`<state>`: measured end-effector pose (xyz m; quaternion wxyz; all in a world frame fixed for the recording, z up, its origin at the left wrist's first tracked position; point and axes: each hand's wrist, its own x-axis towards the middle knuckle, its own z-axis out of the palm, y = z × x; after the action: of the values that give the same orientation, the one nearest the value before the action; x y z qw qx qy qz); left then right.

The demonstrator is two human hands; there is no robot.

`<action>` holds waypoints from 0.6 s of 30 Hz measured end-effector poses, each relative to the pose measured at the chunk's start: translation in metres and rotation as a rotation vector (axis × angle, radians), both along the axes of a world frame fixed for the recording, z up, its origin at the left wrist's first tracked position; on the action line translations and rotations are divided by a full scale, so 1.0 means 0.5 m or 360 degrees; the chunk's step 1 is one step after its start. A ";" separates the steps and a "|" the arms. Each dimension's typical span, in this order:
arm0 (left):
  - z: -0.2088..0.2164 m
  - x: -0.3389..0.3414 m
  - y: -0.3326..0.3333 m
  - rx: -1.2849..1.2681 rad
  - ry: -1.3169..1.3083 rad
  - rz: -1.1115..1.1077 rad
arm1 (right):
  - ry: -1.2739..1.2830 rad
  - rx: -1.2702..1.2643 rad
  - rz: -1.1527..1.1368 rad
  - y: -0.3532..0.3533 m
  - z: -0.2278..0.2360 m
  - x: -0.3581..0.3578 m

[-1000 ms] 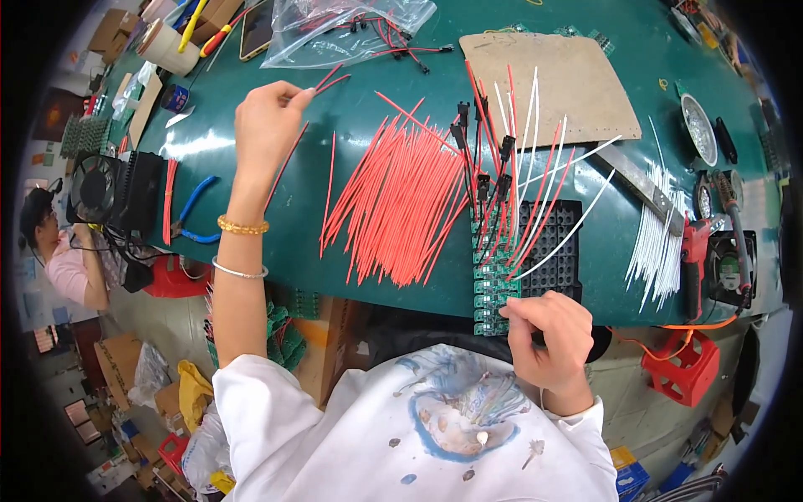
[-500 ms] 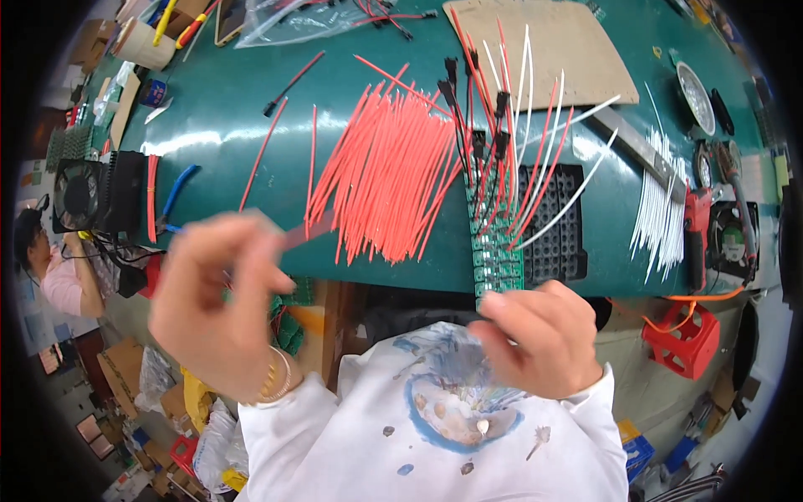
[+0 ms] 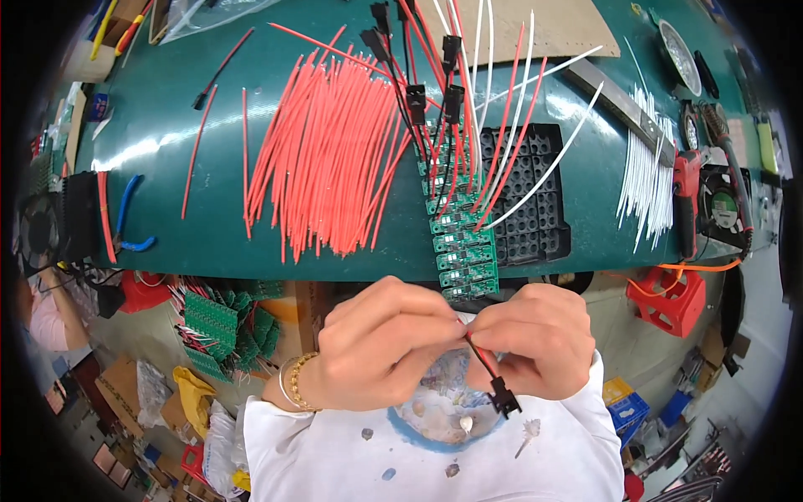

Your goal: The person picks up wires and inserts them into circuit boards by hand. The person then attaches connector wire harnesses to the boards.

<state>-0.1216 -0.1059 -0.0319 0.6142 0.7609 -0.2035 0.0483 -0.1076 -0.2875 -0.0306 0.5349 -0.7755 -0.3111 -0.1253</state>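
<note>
My left hand [image 3: 385, 343] and my right hand [image 3: 535, 339] meet in front of my chest, both closed in a pinch. Between their fingertips is a short red-and-black connector lead [image 3: 483, 357], its black plug hanging down toward my shirt. Just beyond the hands, a strip of green circuit boards [image 3: 465, 251] reaches over the table's near edge. Red and white wires and leads with black plugs [image 3: 416, 105] rise from its far part. The fingers hide the ends of the held lead.
Left of the boards lies a big pile of red wires [image 3: 335, 159]. A black tray [image 3: 535, 192] sits partly under the strip. To the right are white wires [image 3: 644, 180], a metal bar [image 3: 615, 100] and a red-handled tool [image 3: 686, 201]. More boards [image 3: 213, 322] hang below the table at left.
My left hand has come right to meet my right hand. The connector lead now shows between them. The view has shifted, so the table items appear further left and higher.
</note>
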 end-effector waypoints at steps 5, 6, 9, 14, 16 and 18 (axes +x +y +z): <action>-0.020 0.015 0.002 0.0212 -0.0334 -0.0032 | -0.0266 -0.0120 0.0059 -0.016 -0.017 0.014; -0.021 0.016 0.004 0.0213 -0.0322 -0.0025 | -0.0368 -0.0150 0.0108 -0.017 -0.016 0.017; -0.025 0.026 0.019 0.0246 -0.0442 -0.0104 | -0.0420 -0.0241 0.0207 -0.021 -0.018 0.027; -0.036 0.036 0.036 0.0577 -0.0755 0.0033 | -0.0433 -0.0323 -0.0024 -0.019 -0.023 0.029; -0.042 0.036 0.034 0.0566 -0.0738 0.0052 | -0.0431 -0.0357 -0.0072 -0.016 -0.032 0.034; -0.042 0.035 0.033 0.0558 -0.0720 0.0073 | -0.0427 -0.0336 -0.0071 -0.013 -0.040 0.036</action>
<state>-0.1039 -0.0892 -0.0529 0.4109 0.8298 -0.3234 0.1948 -0.0897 -0.2942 -0.0508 0.4013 -0.8104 -0.3737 -0.2063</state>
